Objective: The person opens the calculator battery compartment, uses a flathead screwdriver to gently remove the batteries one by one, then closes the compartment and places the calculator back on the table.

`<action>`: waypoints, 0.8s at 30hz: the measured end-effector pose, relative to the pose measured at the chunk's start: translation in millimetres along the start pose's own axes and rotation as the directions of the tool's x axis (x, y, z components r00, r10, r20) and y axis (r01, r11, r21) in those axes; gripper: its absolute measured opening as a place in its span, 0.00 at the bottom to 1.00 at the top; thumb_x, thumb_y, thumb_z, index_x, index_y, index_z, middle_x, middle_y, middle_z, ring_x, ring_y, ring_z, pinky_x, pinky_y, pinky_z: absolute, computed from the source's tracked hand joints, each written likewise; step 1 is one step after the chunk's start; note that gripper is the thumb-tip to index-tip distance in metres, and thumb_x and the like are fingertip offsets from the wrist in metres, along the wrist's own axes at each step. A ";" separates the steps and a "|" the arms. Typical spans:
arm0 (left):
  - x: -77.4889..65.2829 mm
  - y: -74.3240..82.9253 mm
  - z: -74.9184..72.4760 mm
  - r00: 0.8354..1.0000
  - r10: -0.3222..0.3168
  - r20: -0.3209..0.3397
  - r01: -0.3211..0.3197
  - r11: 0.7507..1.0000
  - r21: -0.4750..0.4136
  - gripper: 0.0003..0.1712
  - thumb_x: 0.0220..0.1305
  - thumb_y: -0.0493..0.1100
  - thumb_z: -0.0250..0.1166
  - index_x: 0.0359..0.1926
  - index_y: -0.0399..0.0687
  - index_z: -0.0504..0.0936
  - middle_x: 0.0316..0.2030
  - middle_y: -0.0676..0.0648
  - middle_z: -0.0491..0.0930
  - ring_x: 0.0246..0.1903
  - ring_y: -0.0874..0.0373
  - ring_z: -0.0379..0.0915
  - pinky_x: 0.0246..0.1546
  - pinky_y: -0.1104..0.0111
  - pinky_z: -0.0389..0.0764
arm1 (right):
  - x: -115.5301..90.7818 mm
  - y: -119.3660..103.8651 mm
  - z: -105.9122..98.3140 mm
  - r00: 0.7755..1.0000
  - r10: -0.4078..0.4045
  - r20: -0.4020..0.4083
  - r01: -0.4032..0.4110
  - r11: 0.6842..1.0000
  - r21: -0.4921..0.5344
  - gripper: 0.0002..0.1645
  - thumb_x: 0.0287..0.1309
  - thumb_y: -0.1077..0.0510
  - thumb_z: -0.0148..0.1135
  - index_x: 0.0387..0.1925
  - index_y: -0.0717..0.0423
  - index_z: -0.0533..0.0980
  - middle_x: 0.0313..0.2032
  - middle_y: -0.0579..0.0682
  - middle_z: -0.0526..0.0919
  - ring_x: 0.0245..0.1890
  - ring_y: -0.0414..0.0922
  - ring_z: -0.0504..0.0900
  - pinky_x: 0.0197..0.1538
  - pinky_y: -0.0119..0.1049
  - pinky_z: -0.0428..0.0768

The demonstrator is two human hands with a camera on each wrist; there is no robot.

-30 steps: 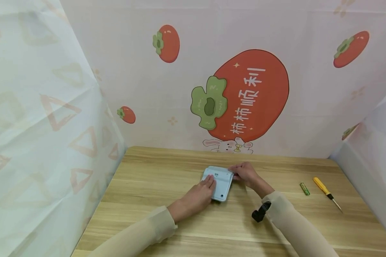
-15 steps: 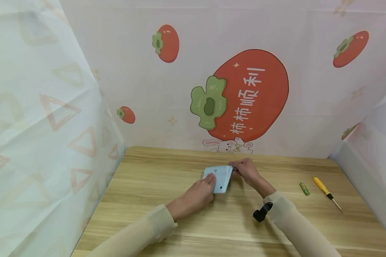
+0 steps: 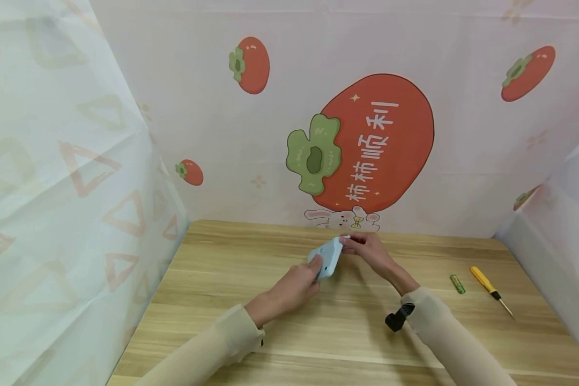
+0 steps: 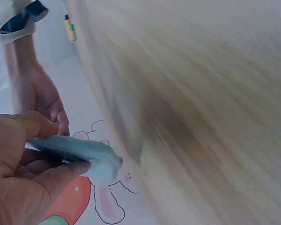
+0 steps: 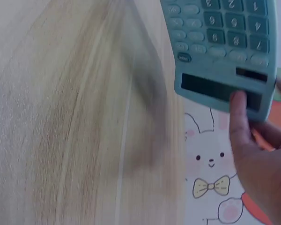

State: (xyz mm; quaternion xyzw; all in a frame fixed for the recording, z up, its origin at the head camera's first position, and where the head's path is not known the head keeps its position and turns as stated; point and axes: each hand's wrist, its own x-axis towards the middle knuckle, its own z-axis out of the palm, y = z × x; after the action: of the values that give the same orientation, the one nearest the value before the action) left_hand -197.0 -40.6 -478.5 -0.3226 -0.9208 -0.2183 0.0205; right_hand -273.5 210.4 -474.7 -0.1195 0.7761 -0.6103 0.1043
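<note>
A light-blue calculator (image 3: pixel 329 258) is held tilted above the table's far middle, its plain back toward the head view. Its keys and dark display appear in the right wrist view, where the calculator (image 5: pixel 210 70) hangs at the upper right. My left hand (image 3: pixel 293 288) grips the near-left edge; in the left wrist view, thumb and fingers of the left hand (image 4: pixel 18 164) lie on opposite faces. With my right hand (image 3: pixel 373 256) I pinch the far right corner. In the right wrist view one digit of the right hand (image 5: pixel 264 164) presses on the display.
On the wooden table (image 3: pixel 251 241), to the right, lie a green battery (image 3: pixel 457 284) and a yellow-handled screwdriver (image 3: pixel 484 281). A white sheet printed with persimmons and a rabbit (image 3: pixel 344 220) stands behind the table; patterned sheets flank both sides.
The calculator has been lifted and turned from lying nearly flat to tilted on edge. My right hand has moved slightly up and away; the left hand has shifted its grip to the edge.
</note>
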 end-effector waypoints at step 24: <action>2.9 4.2 -4.5 0.998 -0.059 0.006 0.052 0.836 -0.546 0.32 0.74 0.31 0.64 0.74 0.27 0.67 0.66 0.29 0.76 0.64 0.42 0.78 0.57 0.68 0.83 | 6.8 4.8 -1.8 0.956 -0.229 -0.182 0.188 0.958 -0.217 0.13 0.68 0.56 0.73 0.47 0.62 0.88 0.33 0.52 0.80 0.30 0.42 0.75 0.32 0.33 0.78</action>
State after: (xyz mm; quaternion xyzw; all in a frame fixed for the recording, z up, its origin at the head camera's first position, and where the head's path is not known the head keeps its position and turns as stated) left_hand -197.3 -37.8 -472.3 -0.2871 -0.8292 -0.4739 -0.0734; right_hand -280.8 211.0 -479.1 -0.1474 0.8223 -0.5470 -0.0538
